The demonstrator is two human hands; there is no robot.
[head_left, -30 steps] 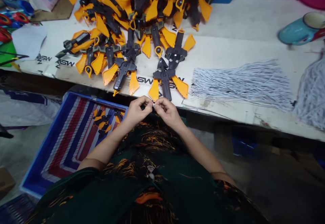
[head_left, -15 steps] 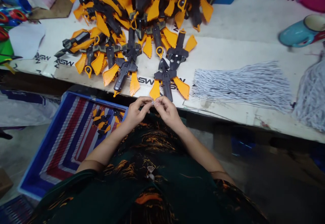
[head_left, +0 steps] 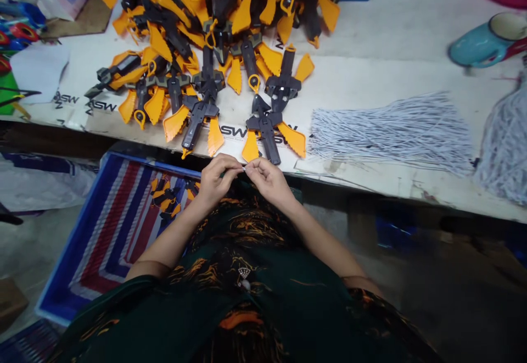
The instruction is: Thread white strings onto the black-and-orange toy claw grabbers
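Observation:
My left hand (head_left: 219, 179) and my right hand (head_left: 269, 183) meet at the table's front edge, fingertips nearly touching. Both pinch a short bit of white string (head_left: 244, 168); most of it is hidden by the fingers. Just beyond them lies a black plastic toy with orange wings (head_left: 267, 132). A second black-and-orange toy (head_left: 197, 121) is to its left, near the edge. On the right a flat bundle of white strings (head_left: 391, 135) is spread on the table.
A heap of similar toys (head_left: 230, 6) covers the back of the table (head_left: 370, 66). At right are a blue mug (head_left: 480, 50) and another string bundle (head_left: 504, 143). Below the table on the left, a blue crate (head_left: 68, 275) with a striped lining holds several toys.
The white loop between my fingertips has become a small bit, mostly covered. My hands have shifted slightly left, and the whole view has moved a little.

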